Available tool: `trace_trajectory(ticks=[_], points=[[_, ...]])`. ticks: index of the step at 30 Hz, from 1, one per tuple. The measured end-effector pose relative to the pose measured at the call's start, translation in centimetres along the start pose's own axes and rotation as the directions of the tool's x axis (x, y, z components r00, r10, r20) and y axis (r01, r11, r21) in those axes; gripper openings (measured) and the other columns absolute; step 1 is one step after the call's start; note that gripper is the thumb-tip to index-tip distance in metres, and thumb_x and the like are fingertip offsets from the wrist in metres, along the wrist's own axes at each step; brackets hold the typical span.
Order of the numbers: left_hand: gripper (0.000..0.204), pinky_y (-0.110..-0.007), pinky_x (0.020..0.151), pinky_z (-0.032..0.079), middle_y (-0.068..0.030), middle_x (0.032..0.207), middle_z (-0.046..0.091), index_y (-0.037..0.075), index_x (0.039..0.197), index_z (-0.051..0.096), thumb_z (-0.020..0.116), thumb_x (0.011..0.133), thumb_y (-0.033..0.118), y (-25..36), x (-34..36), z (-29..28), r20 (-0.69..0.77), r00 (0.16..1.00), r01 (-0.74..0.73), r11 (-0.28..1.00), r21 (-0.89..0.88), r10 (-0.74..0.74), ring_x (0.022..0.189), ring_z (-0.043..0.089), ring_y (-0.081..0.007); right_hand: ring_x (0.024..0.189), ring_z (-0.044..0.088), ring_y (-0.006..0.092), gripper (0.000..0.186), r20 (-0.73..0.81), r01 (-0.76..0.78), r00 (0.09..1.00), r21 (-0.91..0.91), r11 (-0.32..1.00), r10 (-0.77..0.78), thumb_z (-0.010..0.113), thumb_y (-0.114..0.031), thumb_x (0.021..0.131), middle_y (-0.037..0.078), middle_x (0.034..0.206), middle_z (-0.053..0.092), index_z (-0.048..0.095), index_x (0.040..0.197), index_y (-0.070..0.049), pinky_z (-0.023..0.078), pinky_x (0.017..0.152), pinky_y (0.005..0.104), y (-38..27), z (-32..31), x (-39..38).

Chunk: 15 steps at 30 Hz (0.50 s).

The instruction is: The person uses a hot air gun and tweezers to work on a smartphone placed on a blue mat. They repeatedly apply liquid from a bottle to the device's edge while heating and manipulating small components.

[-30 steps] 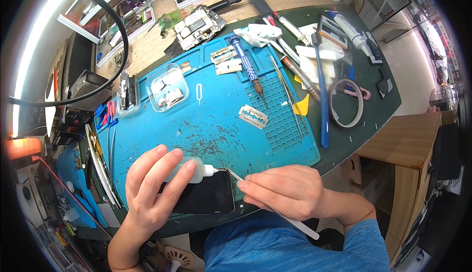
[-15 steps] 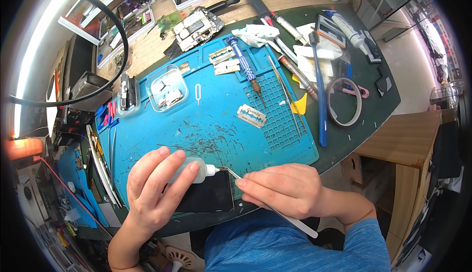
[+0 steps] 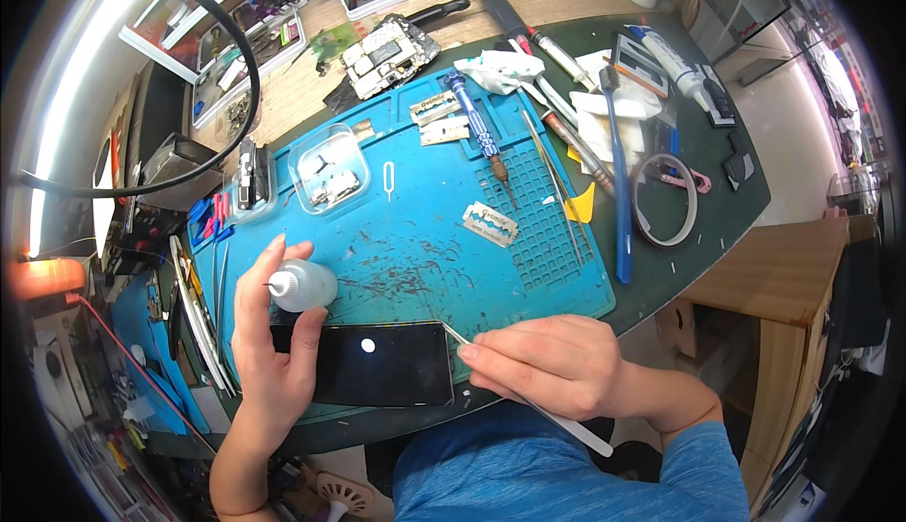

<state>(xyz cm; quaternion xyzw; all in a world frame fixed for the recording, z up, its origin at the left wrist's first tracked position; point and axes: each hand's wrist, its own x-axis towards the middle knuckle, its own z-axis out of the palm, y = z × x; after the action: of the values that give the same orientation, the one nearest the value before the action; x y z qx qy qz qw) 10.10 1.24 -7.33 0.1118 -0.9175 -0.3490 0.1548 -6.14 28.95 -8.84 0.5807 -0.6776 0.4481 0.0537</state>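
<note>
My left hand [image 3: 274, 352] is wrapped around a small white squeeze bottle [image 3: 302, 285], fingers curled about its body, thin nozzle pointing left. My right hand [image 3: 557, 366] is closed in a pinch on a slim metal pry tool [image 3: 528, 399], its white handle trailing toward the near right and its tip resting at the right end of the black phone screen [image 3: 363, 363].

The screen lies flat at the near edge of the blue work mat [image 3: 425, 229], between my two hands, glossy and dark with one bright dot of reflected light. I see no crack from here, and its edges look intact. The mat beyond it is littered with dark scrapings, which suggests to me that a good deal of cleaning is done; with the tip at the corner, I judge the edge work unfinished.

Farther off lie a razor blade [image 3: 490, 224], a blue screwdriver [image 3: 477, 130] and a roll of tape [image 3: 663, 199] on the table [image 3: 736, 192].
</note>
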Motion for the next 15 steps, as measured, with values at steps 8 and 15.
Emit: trace_trajectory(ticks=[8, 15], points=[[0.073, -0.047, 0.107, 0.044, -0.0180, 0.136, 0.055, -0.003, 0.153, 0.047, 0.081, 0.090, 0.010, 0.7, -5.1, 0.4, -0.276, 0.936, -0.132, 0.945, 0.300, 0.219, 0.124, 0.053, -0.0301, 0.083, 0.078, 0.0185, 0.031, 0.034, -0.013, 0.999, 0.009, 1.000, 0.013, 0.088, -0.014, 0.086, 0.006, 0.103, 0.077, 0.081, 0.115, -0.004, 0.063, 0.065, 0.0286, -0.1, -0.5, 0.2], [0.063, -0.047, 0.115, 0.048, -0.0073, 0.148, 0.068, 0.012, 0.134, 0.077, 0.079, 0.090, 0.056, 5.6, -2.2, 1.9, 0.302, 0.922, -0.336, 0.889, 0.312, 0.243, 0.132, 0.063, -0.0272, 0.086, 0.079, 0.0200, 0.033, 0.104, 0.006, 0.995, -0.008, 1.000, -0.005, 0.088, -0.016, 0.086, 0.008, 0.105, 0.078, 0.081, 0.116, -0.002, 0.064, 0.067, 0.0300, -0.1, -0.7, 0.2]])
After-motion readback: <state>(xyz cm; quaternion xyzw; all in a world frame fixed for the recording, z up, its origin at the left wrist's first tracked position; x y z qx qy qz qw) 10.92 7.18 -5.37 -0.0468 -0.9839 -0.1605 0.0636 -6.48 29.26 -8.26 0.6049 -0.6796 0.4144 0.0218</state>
